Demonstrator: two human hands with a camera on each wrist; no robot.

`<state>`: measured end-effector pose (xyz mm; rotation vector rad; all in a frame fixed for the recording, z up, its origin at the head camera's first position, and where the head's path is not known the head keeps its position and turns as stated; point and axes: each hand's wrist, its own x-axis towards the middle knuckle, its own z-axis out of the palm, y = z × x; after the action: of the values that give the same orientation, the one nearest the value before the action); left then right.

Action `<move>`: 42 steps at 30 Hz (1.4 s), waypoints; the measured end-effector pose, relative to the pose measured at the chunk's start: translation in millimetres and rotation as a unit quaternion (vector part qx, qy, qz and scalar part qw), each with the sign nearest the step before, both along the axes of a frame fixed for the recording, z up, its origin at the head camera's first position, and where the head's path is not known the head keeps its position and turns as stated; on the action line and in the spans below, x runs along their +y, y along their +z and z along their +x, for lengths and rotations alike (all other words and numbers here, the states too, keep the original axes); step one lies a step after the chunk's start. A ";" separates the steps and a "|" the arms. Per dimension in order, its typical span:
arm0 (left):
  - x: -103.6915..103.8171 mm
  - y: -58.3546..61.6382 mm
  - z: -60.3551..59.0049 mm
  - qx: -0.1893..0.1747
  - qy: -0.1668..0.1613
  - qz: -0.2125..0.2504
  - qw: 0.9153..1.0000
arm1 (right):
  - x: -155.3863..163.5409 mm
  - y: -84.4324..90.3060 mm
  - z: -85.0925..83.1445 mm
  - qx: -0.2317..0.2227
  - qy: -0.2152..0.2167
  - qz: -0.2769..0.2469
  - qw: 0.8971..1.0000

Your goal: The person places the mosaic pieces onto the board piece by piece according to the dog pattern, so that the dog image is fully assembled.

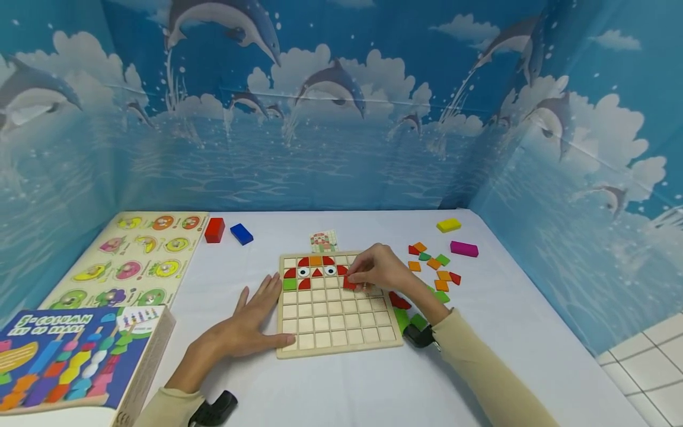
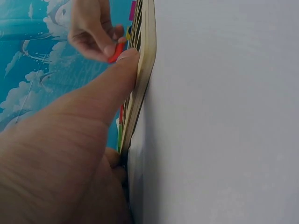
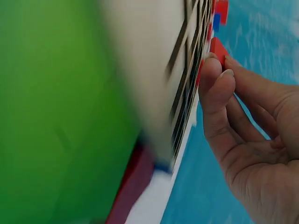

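my right hand (image 1: pixel 376 270) pinches red tile (image 1: pixel 349 284) | left hand (image 1: pixel 256 317) flat, steadying grid board (image 1: pixel 341 344) | risk: tile tilts, jams across cell walls

White table (image 1: pixel 299 391), grid board (image 1: pixel 341 347), blocks (image 1: pixel 214 230), box (image 1: pixel 80 362)

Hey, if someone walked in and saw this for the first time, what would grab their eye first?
Probably the wooden grid board mid-table, a red-and-orange face forming along its top rows. The right hand pinches a red tile over it while the left hand lies flat at its left edge. Loose coloured tiles lie scattered to the right.
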<state>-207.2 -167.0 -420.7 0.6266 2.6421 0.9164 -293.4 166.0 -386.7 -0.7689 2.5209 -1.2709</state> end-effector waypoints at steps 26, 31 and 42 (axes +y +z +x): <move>4.5 1.3 -1.8 -0.006 -0.001 -0.010 1.000 | -35.1 5.7 -1.6 0.049 -0.028 0.075 0.996; 4.2 -1.8 -3.6 0.000 -0.005 -0.004 1.000 | -30.5 4.5 -6.6 0.078 -0.050 0.069 0.993; 1.5 -1.3 -1.5 -0.003 0.004 -0.013 1.000 | -33.4 4.5 -8.1 0.071 -0.036 0.085 0.993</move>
<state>-208.7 -165.6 -422.1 0.6080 2.6489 0.8817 -301.4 132.5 -382.1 -0.7618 2.7496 -1.0379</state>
